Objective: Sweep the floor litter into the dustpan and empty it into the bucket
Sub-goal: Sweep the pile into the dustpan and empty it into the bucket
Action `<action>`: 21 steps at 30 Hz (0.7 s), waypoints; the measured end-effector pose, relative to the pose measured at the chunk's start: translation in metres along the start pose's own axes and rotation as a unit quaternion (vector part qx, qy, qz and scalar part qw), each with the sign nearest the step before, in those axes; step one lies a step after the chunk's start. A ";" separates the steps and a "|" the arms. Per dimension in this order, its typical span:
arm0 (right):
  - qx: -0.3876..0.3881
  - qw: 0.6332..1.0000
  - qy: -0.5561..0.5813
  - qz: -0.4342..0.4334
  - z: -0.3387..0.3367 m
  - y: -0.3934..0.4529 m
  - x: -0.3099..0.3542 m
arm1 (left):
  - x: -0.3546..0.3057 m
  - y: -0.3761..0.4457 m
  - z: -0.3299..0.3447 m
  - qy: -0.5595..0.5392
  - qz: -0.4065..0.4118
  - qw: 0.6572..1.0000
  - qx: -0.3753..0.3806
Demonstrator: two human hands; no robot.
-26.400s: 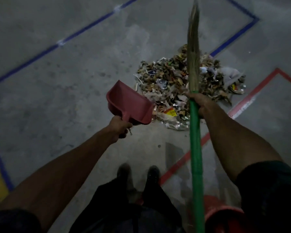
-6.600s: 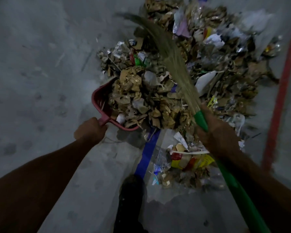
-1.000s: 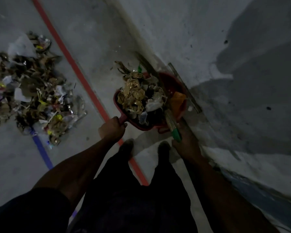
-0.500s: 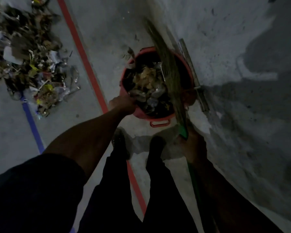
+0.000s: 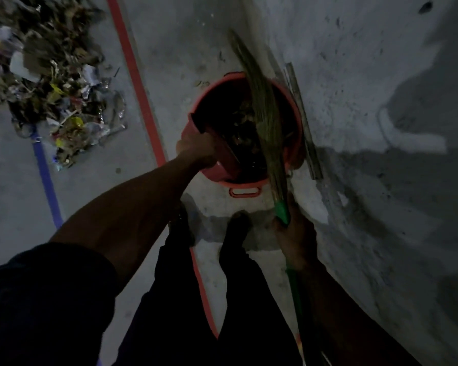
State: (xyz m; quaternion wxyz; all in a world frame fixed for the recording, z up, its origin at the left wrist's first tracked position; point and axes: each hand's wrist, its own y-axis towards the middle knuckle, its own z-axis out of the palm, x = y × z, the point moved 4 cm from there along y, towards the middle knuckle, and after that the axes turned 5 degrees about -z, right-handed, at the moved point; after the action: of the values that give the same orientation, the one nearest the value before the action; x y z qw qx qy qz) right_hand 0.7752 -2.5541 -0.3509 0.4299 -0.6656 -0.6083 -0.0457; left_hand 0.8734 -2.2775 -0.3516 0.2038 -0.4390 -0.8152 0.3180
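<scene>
A red bucket [image 5: 294, 104] stands on the floor by the wall, with dark litter inside. My left hand [image 5: 196, 149] grips the handle of the red dustpan [image 5: 222, 159], which is tipped steeply into the bucket's near left side. My right hand [image 5: 295, 239] holds the green-handled broom [image 5: 265, 107], whose straw bristles lie across the bucket's mouth. A heap of paper and wrapper litter [image 5: 50, 83] lies on the floor at upper left.
A grey wall [image 5: 368, 101] rises right of the bucket, with a thin strip [image 5: 302, 112] lying along its base. A red floor line [image 5: 138, 83] and a blue line [image 5: 46, 178] run between litter and bucket. My feet [image 5: 236, 225] stand just before the bucket.
The dustpan has tipped further into the bucket, and its load has dropped inside. The broom stays over the bucket's mouth.
</scene>
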 end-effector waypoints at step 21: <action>0.134 0.984 0.108 -0.037 0.015 0.021 0.159 | 0.219 -0.081 0.004 -0.629 -0.215 0.746 0.036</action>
State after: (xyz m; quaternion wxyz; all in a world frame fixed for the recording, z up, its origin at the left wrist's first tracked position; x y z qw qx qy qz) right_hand 0.8269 -2.4195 -0.2787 0.5760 -0.5702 -0.5834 -0.0512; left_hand 0.7073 -2.1272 -0.2869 -0.2762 0.0548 -0.8195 0.4991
